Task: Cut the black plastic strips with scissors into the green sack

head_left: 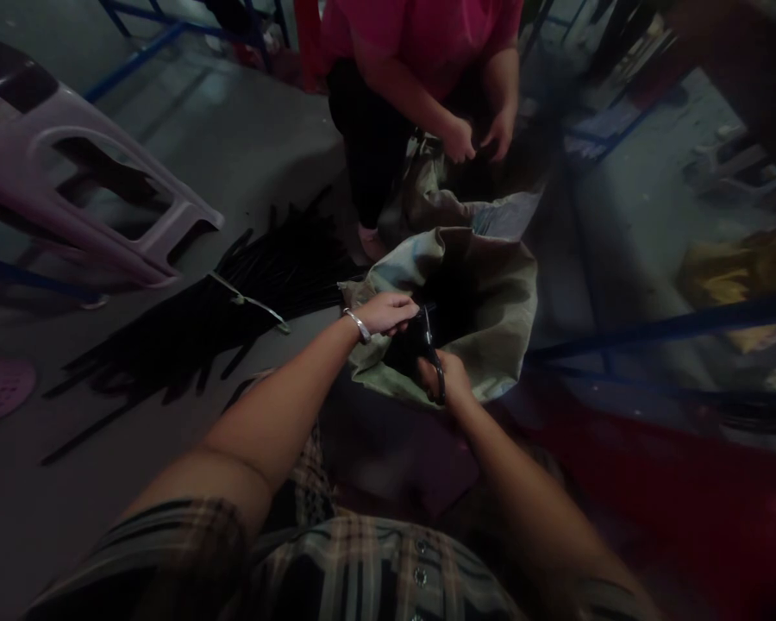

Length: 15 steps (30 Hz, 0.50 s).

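Observation:
My right hand (449, 379) is wrapped around the dark handles of a pair of scissors (428, 332), whose blades point up and away from me. Just left of the blade tips, my left hand (391, 314) is closed in a pinch, a bracelet on its wrist. Something small and dark seems to stick out from its fingertips by the blades, too dim to name. Both hands are over the mouth of a pale woven sack (504, 302), which stands with its rim folded open. The sack's inside is dark, so its contents cannot be made out.
A bundle of long black strips (187, 319), tied with a pale band (249, 300), lies on the floor at left. A plastic stool (161, 185) stands beyond it. Across from me a person in a pink top (420, 34) works over another sack (430, 185). Blue metal bars (672, 323) run at right.

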Tool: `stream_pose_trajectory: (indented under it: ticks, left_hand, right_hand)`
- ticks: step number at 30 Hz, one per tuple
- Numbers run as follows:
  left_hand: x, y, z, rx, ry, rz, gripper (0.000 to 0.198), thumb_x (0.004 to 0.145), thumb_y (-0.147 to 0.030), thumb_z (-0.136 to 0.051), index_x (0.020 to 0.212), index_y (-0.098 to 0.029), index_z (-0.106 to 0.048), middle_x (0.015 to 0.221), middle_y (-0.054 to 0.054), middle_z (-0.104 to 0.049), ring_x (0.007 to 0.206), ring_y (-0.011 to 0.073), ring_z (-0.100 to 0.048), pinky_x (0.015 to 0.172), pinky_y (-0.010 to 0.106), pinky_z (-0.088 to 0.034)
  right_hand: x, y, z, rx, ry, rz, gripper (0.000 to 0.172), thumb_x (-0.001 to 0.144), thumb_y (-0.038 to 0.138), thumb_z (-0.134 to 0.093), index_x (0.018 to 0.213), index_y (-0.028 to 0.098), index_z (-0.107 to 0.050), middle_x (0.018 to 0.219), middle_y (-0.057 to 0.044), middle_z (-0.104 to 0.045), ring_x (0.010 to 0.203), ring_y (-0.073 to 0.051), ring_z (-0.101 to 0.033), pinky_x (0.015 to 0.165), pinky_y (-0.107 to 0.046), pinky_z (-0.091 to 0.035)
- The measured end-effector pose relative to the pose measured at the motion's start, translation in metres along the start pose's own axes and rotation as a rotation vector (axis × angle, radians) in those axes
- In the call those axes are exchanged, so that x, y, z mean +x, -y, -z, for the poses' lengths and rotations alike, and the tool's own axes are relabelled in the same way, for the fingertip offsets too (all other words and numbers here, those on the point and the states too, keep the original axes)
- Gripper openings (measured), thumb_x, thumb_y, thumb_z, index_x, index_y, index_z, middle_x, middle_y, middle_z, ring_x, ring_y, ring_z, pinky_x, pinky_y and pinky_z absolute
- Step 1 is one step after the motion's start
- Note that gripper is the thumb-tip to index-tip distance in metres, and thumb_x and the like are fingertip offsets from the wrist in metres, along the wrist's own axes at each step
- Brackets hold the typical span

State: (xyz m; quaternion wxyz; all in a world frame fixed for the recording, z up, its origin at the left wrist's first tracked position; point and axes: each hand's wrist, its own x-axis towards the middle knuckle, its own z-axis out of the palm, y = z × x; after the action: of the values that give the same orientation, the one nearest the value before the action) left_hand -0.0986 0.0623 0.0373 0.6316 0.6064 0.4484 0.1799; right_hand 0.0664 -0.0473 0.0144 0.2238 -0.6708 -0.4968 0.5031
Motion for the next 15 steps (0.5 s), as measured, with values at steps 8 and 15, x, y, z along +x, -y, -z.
stream_pose_trajectory:
  ticks: [8,15]
  left_hand:
    - [0.001,0.002,0.002,-0.057,-0.001,0.005,0.028,0.086,-0.040,-0.045,0.078,-0.014,-0.055,0.055,-0.002,-0.053,0.035,0.0021,-0.041,0.034,0.014,-0.026]
    - [0.003,0.003,0.001,-0.065,-0.053,0.022,0.027,0.086,-0.040,-0.045,0.076,-0.015,-0.052,0.054,-0.003,-0.053,0.034,0.0025,-0.042,0.034,0.014,-0.027]
  right_hand:
    - [-0.001,0.004,0.008,0.001,0.075,0.060,0.026,0.075,0.043,-0.047,0.068,0.018,-0.046,0.053,0.003,-0.050,0.041,-0.008,-0.047,0.039,-0.018,-0.035]
    - [-0.003,0.012,0.018,-0.122,0.138,0.063,0.022,0.076,0.037,-0.045,0.068,0.017,-0.048,0.055,0.002,-0.056,0.046,-0.010,-0.052,0.044,-0.018,-0.039]
